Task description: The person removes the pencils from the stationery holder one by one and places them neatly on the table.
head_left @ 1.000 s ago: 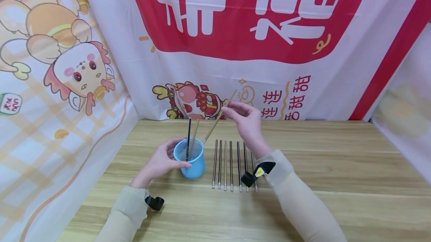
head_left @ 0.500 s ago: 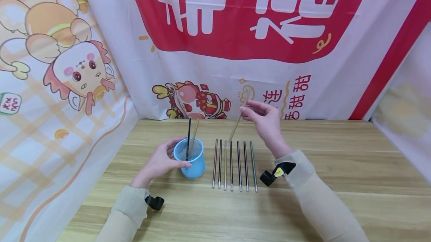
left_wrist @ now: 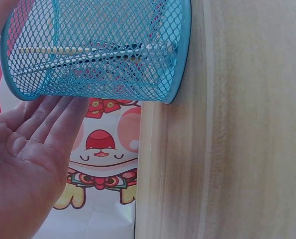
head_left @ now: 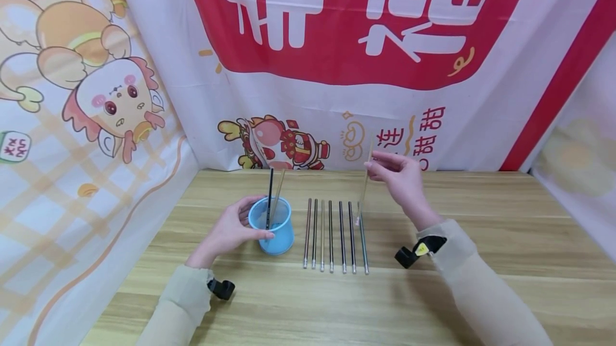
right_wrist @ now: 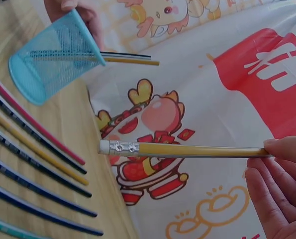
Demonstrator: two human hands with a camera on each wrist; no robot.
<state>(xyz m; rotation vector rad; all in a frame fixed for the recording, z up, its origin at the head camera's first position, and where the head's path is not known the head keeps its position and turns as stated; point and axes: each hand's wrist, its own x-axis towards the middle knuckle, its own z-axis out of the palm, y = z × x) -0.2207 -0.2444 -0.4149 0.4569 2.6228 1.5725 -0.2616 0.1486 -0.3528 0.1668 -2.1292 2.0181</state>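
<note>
My left hand (head_left: 232, 229) holds a light blue mesh pencil cup (head_left: 280, 241), thumb at the near side and fingers round the far side. Two pencils stand in the cup, a black one (head_left: 270, 188) and a yellow one (head_left: 278, 191). In the right wrist view my right hand (right_wrist: 282, 191) pinches a yellow pencil (right_wrist: 197, 151) near one end between thumb and fingers. Its white eraser points away from the hand. In the head view that eraser end hangs over the upper part of the teal pencil (head_left: 364, 244), the rightmost of a row.
Several pencils lie side by side on the wooden table (head_left: 481, 239), right of the cup, erasers toward me. Among them are a red one (right_wrist: 43, 124) and another yellow one (right_wrist: 36, 142). Printed cloths (head_left: 269, 94) hang behind and at the sides.
The right hand has carried the yellow pencil from beside the cup rightward across the row, and the pencil now hangs more upright. The left hand and cup stay put.
</note>
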